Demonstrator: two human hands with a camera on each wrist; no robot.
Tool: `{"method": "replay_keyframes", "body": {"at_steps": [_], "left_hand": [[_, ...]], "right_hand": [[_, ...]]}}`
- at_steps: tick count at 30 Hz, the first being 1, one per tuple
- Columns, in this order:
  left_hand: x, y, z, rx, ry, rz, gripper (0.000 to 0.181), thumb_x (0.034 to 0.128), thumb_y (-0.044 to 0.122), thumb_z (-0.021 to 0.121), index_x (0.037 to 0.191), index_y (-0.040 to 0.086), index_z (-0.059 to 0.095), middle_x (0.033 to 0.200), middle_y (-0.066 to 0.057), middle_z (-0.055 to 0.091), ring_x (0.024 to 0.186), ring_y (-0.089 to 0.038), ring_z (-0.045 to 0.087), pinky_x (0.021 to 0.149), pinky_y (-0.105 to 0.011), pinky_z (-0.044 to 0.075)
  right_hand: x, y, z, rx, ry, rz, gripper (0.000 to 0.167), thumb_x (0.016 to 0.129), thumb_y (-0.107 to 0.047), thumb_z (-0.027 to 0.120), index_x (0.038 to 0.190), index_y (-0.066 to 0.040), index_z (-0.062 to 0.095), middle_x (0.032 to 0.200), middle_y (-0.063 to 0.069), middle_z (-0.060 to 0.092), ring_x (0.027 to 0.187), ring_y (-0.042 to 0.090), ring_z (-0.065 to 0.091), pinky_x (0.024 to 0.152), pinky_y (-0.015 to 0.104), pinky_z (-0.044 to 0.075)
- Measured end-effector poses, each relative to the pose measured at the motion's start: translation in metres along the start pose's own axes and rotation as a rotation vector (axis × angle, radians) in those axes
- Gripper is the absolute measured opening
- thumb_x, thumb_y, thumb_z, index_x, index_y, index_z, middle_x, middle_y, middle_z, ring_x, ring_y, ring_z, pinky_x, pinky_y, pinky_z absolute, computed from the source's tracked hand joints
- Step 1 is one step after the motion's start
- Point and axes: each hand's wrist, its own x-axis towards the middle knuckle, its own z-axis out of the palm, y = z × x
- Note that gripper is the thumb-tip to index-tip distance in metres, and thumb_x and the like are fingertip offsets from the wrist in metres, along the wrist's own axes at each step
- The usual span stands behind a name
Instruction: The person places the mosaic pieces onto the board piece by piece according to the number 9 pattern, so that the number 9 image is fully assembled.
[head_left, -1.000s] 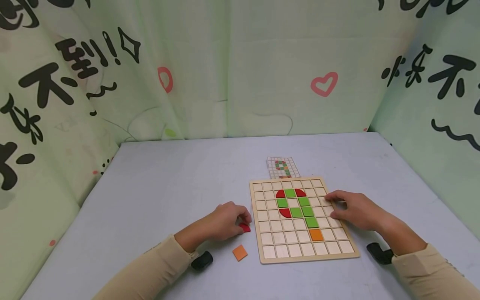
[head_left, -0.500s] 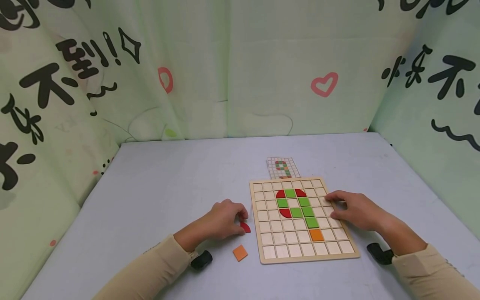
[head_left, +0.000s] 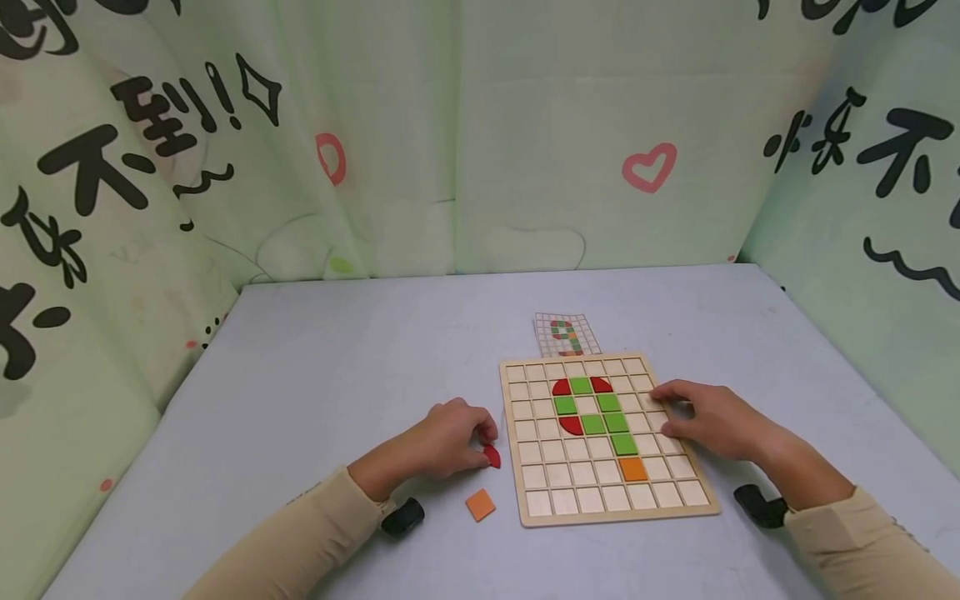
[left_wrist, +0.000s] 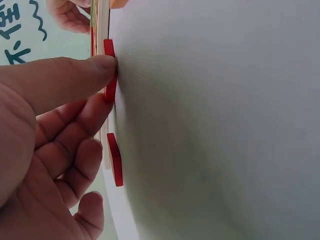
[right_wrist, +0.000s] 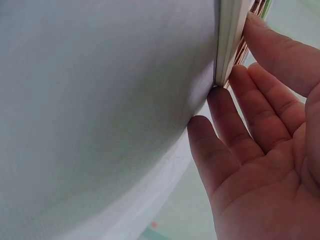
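Observation:
My left hand [head_left: 454, 437] is just left of the wooden grid board [head_left: 540, 521]. Its thumb and index finger pinch a red quarter-round tile [head_left: 492, 456] at the tabletop, also seen edge-on in the left wrist view. Below it in that view lies a second red tile [left_wrist: 115, 160], which the hand hides in the head view. My right hand [head_left: 708, 421] touches the board's right edge. In the right wrist view its thumb [right_wrist: 280, 47] rests on the rim, with the other fingers fairly straight beside it. Red, green [head_left: 617, 422] and orange tiles [head_left: 633, 469] sit in the grid cells.
A loose orange square tile [head_left: 480, 505] lies on the table left of the board's lower corner. Behind the board, partly covered by it, is a pattern card [head_left: 566, 333] with a coloured figure. Printed curtains [head_left: 525, 167] enclose the table [head_left: 360, 350].
My left hand has drawn back slightly to the left, and the red tile at its fingertips has turned. My right hand and the board have stayed put.

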Motion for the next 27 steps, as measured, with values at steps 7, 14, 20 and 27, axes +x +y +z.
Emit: {"method": "replay_keyframes", "body": {"at_steps": [7, 14, 20, 27], "left_hand": [[0.001, 0.000, 0.000, -0.067, -0.005, 0.014, 0.024, 0.0838, 0.016, 0.081, 0.104, 0.016, 0.067, 0.091, 0.012, 0.059, 0.092, -0.012, 0.048, 0.079, -0.028, 0.044], [0.006, 0.001, 0.003, -0.008, 0.026, 0.015, 0.033, 0.0780, 0.033, 0.087, 0.096, 0.018, 0.064, 0.083, 0.013, 0.054, 0.085, -0.010, 0.047, 0.082, -0.033, 0.039], [0.009, 0.006, 0.004, 0.032, 0.010, 0.022, 0.031, 0.0783, 0.032, 0.087, 0.092, 0.020, 0.062, 0.079, 0.013, 0.054, 0.082, -0.010, 0.046, 0.077, -0.031, 0.038], [0.010, 0.009, 0.003, 0.028, -0.014, 0.005, 0.019, 0.0836, 0.019, 0.080, 0.095, 0.020, 0.065, 0.081, 0.014, 0.056, 0.084, -0.010, 0.046, 0.075, -0.029, 0.039]], "right_hand": [[0.000, 0.001, 0.000, -0.008, -0.006, 0.011, 0.051, 0.088, -0.021, 0.075, 0.133, -0.002, 0.059, 0.136, 0.028, 0.054, 0.120, 0.047, 0.050, 0.097, 0.063, 0.040], [0.000, 0.001, 0.000, -0.008, -0.008, 0.011, 0.051, 0.088, -0.021, 0.075, 0.132, -0.001, 0.059, 0.135, 0.028, 0.054, 0.120, 0.047, 0.051, 0.097, 0.062, 0.040], [0.000, 0.001, -0.001, -0.002, -0.010, 0.010, 0.050, 0.089, -0.021, 0.075, 0.132, -0.002, 0.059, 0.135, 0.028, 0.054, 0.119, 0.047, 0.052, 0.097, 0.062, 0.040], [0.000, 0.000, -0.001, 0.002, -0.017, 0.010, 0.051, 0.089, -0.021, 0.075, 0.133, -0.001, 0.059, 0.136, 0.028, 0.054, 0.118, 0.047, 0.052, 0.097, 0.062, 0.041]]}}
